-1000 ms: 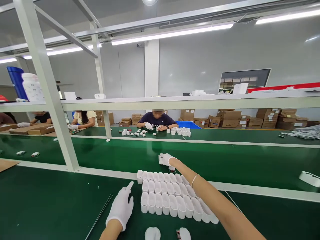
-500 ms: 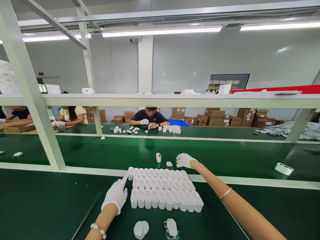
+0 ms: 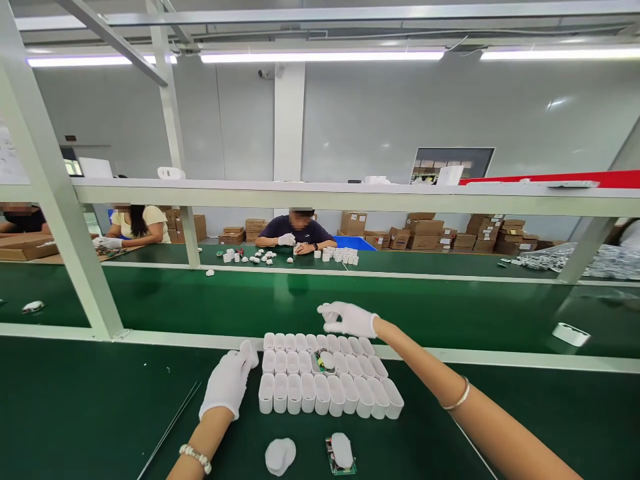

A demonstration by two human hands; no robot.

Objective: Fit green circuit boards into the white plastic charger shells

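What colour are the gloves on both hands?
White, on the left hand and right hand, clearest in the head view.

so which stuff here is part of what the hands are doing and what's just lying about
In hand:
- left hand, holding a white housing
- right hand, above the rows
- rows of white housings
- green-board part among them

Lying about:
- white cap
- circuit board with cap
- white piece on the belt
- cardboard boxes

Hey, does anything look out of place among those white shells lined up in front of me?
Yes. One loose part with green and dark bits lies across the middle row of white shells, just below the right hand.
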